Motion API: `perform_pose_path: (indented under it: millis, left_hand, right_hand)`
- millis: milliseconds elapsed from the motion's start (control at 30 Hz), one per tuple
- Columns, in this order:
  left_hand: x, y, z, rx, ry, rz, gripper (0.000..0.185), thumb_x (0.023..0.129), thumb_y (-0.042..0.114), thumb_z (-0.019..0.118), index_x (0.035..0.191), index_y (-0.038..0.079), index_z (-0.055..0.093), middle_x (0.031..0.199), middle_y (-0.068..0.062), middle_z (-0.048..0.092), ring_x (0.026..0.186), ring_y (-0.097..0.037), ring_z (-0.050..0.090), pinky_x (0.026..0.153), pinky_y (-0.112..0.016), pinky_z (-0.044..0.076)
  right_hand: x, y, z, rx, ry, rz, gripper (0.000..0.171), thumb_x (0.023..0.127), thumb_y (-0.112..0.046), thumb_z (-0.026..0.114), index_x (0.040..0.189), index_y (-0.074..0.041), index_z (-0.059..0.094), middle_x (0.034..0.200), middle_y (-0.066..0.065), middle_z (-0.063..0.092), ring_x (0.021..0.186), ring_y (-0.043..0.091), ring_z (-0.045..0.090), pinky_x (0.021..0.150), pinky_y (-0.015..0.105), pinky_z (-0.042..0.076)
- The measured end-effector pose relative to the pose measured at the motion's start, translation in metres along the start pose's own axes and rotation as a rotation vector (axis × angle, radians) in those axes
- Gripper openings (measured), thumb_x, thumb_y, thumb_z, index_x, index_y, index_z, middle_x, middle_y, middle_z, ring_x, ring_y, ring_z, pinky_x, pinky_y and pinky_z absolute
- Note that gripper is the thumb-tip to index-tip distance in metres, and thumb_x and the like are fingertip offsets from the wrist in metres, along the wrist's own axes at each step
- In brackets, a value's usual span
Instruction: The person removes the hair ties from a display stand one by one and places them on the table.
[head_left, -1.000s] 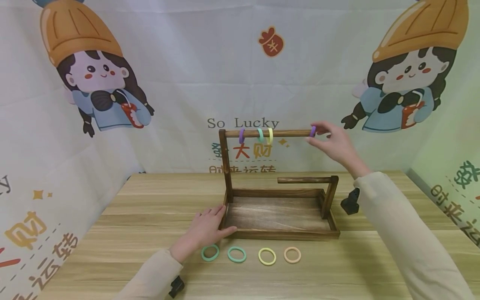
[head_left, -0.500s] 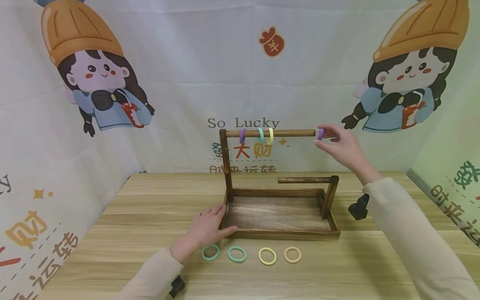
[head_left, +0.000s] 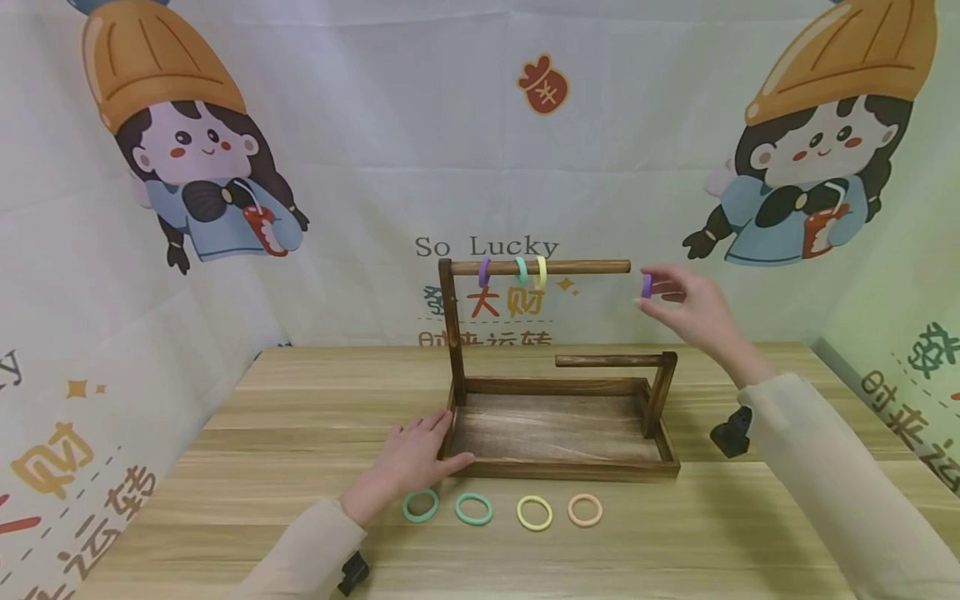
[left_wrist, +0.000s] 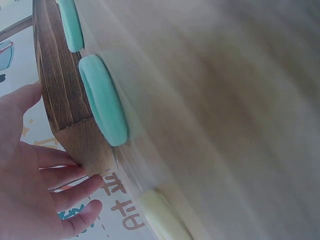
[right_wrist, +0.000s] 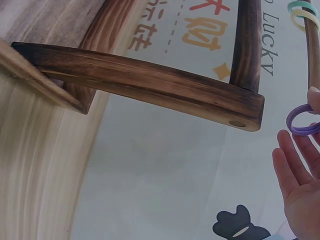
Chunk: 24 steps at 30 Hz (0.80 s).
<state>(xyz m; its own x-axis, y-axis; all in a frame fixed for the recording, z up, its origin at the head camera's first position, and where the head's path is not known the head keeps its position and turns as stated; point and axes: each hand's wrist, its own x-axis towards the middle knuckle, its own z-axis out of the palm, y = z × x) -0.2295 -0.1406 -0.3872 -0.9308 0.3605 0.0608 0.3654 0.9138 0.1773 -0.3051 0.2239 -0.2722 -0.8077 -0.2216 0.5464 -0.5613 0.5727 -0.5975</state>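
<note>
Between thumb and fingers my right hand [head_left: 692, 307] pinches a purple ring [head_left: 647, 287], held in the air just off the free right end of the rack's upper bar [head_left: 588, 267]. In the right wrist view the ring [right_wrist: 296, 123] shows as a round loop at the fingertips. Another purple ring [head_left: 484, 272], a teal ring [head_left: 521, 270] and a yellow ring [head_left: 542, 272] hang on that bar. My left hand [head_left: 408, 454] rests on the left front corner of the wooden rack's tray base [head_left: 562, 469], fingers spread fairly straight along the side, thumb over the front edge.
On the table before the rack lie two teal rings [head_left: 474, 508], a yellow ring [head_left: 534, 512] and an orange ring [head_left: 585, 510]. A lower bar [head_left: 611, 361] reaches leftward from the right post [head_left: 660, 396]. Behind hangs a printed cloth [head_left: 480, 167].
My right hand has drawn the purple ring rightward off the end of the upper bar and slightly down. The left hand stays in place.
</note>
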Motion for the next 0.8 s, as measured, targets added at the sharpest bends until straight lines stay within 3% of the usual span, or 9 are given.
perform_pose_path:
  millis: [800]
  left_hand:
    - [0.000, 0.000, 0.000, 0.006, 0.008, 0.004, 0.077, 0.082, 0.056, 0.048, 0.132, -0.002, 0.038, 0.133, -0.015, 0.037, 0.117, -0.037, 0.036, 0.090, -0.056, 0.027]
  right_hand:
    - [-0.026, 0.005, 0.001, -0.082, -0.064, -0.098, 0.041, 0.079, -0.008, 0.066, 0.115, 0.006, 0.053, 0.102, 0.019, 0.056, 0.088, 0.027, 0.053, 0.073, 0.044, 0.045]
